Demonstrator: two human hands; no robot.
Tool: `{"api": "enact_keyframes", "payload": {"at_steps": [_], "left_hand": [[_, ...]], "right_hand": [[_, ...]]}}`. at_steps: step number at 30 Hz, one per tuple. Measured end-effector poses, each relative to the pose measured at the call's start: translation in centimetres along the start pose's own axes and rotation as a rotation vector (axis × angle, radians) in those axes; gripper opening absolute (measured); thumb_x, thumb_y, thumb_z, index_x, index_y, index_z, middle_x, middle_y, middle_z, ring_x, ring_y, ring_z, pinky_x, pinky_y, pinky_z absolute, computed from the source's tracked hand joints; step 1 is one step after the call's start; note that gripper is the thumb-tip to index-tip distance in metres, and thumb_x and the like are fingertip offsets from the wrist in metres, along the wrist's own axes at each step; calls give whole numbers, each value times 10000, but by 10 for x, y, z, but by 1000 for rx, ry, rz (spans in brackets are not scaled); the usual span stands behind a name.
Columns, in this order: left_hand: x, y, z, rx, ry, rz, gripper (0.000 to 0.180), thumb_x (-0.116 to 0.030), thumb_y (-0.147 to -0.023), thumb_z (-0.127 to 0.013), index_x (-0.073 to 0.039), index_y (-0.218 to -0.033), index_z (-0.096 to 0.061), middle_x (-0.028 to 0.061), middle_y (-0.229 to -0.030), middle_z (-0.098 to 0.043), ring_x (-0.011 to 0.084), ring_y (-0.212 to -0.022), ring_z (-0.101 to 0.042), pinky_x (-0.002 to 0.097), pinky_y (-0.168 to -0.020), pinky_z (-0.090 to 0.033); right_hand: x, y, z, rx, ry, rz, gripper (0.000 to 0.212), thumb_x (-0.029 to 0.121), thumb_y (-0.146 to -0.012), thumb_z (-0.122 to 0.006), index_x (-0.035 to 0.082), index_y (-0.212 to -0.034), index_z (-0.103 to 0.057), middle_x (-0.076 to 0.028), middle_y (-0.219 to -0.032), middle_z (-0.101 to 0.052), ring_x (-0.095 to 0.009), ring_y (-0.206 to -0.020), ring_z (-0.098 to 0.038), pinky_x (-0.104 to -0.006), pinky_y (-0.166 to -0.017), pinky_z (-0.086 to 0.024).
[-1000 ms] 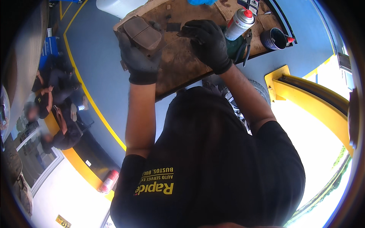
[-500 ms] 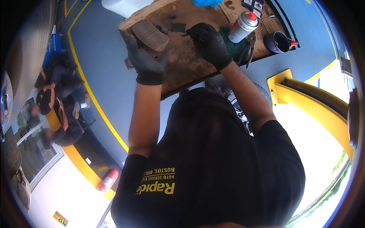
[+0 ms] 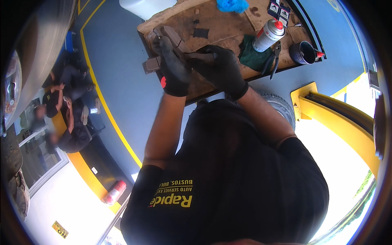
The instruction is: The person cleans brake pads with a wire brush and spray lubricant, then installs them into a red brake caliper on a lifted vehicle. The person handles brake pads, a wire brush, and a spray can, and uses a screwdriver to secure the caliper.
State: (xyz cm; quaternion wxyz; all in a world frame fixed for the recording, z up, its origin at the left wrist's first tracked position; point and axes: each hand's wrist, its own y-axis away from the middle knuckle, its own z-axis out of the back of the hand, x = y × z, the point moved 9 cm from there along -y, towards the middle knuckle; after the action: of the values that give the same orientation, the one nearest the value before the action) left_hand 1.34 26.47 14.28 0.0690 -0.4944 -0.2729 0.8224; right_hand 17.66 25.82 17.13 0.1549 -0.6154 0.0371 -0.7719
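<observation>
A grey-brown brake pad is tilted on edge at the fingers of my left hand, which is closed around it in a dark glove. My right hand, also gloved, is closed close beside it, with its fingertips toward the left palm. A flat brownish piece shows at the right fingers; its kind is unclear and the fingers hide part of it. Another brake pad-like block lies at the left edge of the worktop, beside my left hand. A dark square patch lies beyond both hands.
On the brown worktop, a spray can stands by a green cloth, pliers and a dark cup. Blue plastic lies at the far side. A yellow post stands right; people sit far left.
My right hand has moved left and nearer to me, up to my left hand. My left hand, previously open beside the flat-lying pad, is now closed, and the pad is tipped on edge.
</observation>
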Motion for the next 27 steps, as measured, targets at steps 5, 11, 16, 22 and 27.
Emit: {"api": "enact_keyframes", "payload": {"at_steps": [5, 11, 16, 22, 27], "left_hand": [[-21, -2, -5, 39, 71, -73, 485, -280, -1130, -407, -2, -1524, -361, 176, -1506, -404, 270, -1420, -401, 388, -1168, -352], [-13, -3, -3, 15, 451, 230, 467, -360, -1134, -372, -23, -1453, -428, 159, -1448, -474, 260, -1300, -536, 396, -1089, -461], [7, -12, -1, 81, 1100, 479, 596, -501, -1083, -440, -60, -1483, -458, 209, -1312, -629, 339, -1122, -678, 495, -992, -559], [-12, -7, 5, 262, 1030, 408, 665, -504, -1077, -427, -31, -1540, -373, 215, -1416, -562, 326, -1242, -613, 480, -1056, -521], [-2, 8, 14, 261, 339, 185, 655, -468, -1095, -354, 26, -1525, -351, 185, -1414, -547, 286, -1288, -570, 417, -1083, -479]], "right_hand": [[3, -10, -3, -27, 6, 26, 202, 189, -851, -809, 32, -969, -763, -120, -837, -755, -208, -741, -741, -326, -666, -561], [3, -4, -14, -47, 96, 39, 201, 115, -853, -792, 40, -1037, -760, -127, -886, -759, -241, -785, -755, -344, -690, -570], [-61, 12, 5, -29, 372, 178, 206, 209, -870, -758, 60, -1012, -738, -153, -988, -722, -341, -884, -712, -422, -773, -566], [20, -35, 43, -194, 183, 335, 205, 158, -858, -745, 88, -1050, -732, -125, -1002, -707, -323, -936, -682, -435, -814, -552], [58, -32, 9, -134, 293, 557, 193, 120, -831, -733, 110, -1024, -732, -86, -1020, -693, -296, -973, -671, -431, -842, -544]]}}
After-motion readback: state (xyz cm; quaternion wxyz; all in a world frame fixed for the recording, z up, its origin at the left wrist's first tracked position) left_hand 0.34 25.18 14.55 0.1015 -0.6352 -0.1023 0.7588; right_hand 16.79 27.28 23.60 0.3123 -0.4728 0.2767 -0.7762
